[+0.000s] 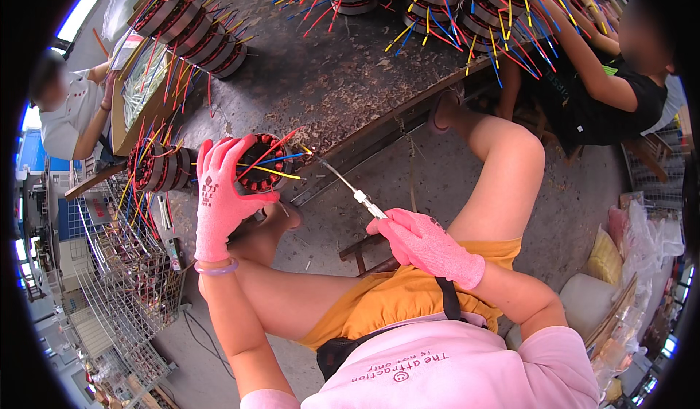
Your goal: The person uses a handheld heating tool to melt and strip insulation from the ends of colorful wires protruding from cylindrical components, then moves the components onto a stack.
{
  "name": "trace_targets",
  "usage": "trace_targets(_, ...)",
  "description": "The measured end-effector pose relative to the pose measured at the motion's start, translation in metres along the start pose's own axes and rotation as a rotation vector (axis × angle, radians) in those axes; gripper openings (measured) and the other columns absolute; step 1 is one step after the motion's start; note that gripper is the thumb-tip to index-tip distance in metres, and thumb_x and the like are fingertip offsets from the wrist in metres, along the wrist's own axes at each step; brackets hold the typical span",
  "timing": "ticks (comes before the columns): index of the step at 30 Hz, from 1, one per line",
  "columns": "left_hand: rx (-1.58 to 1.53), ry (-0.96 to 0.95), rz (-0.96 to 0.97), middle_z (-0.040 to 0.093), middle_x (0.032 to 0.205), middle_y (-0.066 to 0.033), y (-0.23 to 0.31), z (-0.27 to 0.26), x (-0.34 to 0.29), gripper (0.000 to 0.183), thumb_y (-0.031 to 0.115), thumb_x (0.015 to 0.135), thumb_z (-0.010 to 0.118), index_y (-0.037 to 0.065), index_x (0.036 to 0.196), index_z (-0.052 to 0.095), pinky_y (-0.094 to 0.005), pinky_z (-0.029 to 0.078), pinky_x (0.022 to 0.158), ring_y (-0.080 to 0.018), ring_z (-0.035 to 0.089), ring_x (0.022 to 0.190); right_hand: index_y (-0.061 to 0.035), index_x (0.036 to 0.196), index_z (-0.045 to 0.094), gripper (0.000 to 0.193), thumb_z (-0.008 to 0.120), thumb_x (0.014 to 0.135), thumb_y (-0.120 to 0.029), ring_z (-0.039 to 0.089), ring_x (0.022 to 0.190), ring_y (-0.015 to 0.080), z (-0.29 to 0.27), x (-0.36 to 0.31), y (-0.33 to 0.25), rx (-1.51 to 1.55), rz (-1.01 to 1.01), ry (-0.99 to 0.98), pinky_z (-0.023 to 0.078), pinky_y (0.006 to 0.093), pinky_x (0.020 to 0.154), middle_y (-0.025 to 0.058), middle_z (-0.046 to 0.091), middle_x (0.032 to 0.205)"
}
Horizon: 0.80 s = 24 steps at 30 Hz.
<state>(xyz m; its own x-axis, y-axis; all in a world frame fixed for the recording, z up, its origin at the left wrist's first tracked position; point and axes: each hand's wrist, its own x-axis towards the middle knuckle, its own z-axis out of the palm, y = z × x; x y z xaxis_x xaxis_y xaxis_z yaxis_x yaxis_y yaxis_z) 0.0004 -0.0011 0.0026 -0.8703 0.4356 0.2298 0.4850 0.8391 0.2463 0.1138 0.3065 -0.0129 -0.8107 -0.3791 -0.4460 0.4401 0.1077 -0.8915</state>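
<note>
My left hand (220, 194), in a pink glove, grips a motor stator (257, 181) lying on its side at the table's near edge. The fingers reach over its far side and the thumb lies below its open end. Red, blue and yellow wires (281, 172) stick out of that end, toward the right. In its closed pink-gloved fingers, my right hand (429, 243) holds a slim tool (368, 202) with a white collar and a thin, slightly bent metal tip. That tip points up and left, near the wire ends. The tool's handle is mostly hidden by the hand.
Another wired stator (162, 168) lies left of my left hand. Stacked stators (191, 36) stand across the dark worn table (343, 73). Co-workers sit at far left and right. A wire rack (124, 278) stands at left; plastic bags (620, 256) lie at right.
</note>
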Motion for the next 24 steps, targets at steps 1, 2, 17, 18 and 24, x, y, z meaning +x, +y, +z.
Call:
trace_targets(1, 0.000, 0.000, -0.002, 0.060, 0.125, -0.0114, 0.0001, 0.0001, 0.0000, 0.090, 0.026, 0.049, 0.089, 0.010, 0.131, 0.056, -0.0544, 0.023, 0.117, -0.0332, 0.050, 0.126, -0.0029, 0.106, 0.064, 0.031, 0.047, 0.103, -0.029, 0.042, 0.050, 0.0075, 0.0005, 0.0000, -0.0004, 0.027, 0.023, 0.003, 0.033, 0.0254, 0.048, -0.0003, 0.045, 0.057)
trace_targets(2, 0.000, -0.001, -0.001, 0.060, 0.125, -0.0116, 0.0005, 0.0000, 0.0003, 0.090, 0.026, 0.048, 0.089, 0.010, 0.131, 0.056, -0.0544, 0.023, 0.117, -0.0334, 0.049, 0.126, -0.0029, 0.106, 0.064, 0.031, 0.047, 0.103, -0.029, 0.042, 0.050, 0.0076, 0.0007, 0.0000, -0.0007, 0.043, 0.048, 0.007, 0.033, 0.0254, 0.049, -0.0003, 0.045, 0.057)
trace_targets(17, 0.005, -0.011, -0.013, 0.059, 0.126, -0.0136, 0.0008, -0.0007, -0.0001, 0.092, 0.026, 0.048, 0.090, 0.010, 0.131, 0.056, -0.0545, 0.024, 0.117, -0.0332, 0.049, 0.128, -0.0025, 0.105, 0.062, 0.027, 0.048, 0.102, -0.025, 0.043, 0.053, 0.0073, -0.0012, -0.0003, -0.0087, 0.088, 0.168, -0.011, 0.038, 0.0269, 0.052, -0.0006, 0.045, 0.063)
trace_targets(18, 0.003, -0.012, -0.013, 0.059, 0.126, -0.0135, 0.0005, -0.0006, 0.0000, 0.091, 0.026, 0.048, 0.090, 0.010, 0.131, 0.056, -0.0545, 0.024, 0.117, -0.0331, 0.049, 0.128, -0.0026, 0.104, 0.063, 0.027, 0.048, 0.102, -0.025, 0.043, 0.053, 0.0073, -0.0017, -0.0004, -0.0077, 0.091, 0.152, -0.014, 0.038, 0.0269, 0.052, -0.0005, 0.045, 0.063)
trace_targets(24, -0.001, -0.010, -0.003, 0.059, 0.127, -0.0126, -0.0019, 0.0011, -0.0002, 0.092, 0.026, 0.048, 0.090, 0.010, 0.131, 0.056, -0.0545, 0.024, 0.117, -0.0330, 0.049, 0.128, -0.0032, 0.104, 0.063, 0.026, 0.050, 0.102, -0.025, 0.043, 0.052, 0.0073, -0.0006, -0.0003, -0.0065, 0.080, 0.133, 0.003, 0.039, 0.0264, 0.052, -0.0003, 0.046, 0.062)
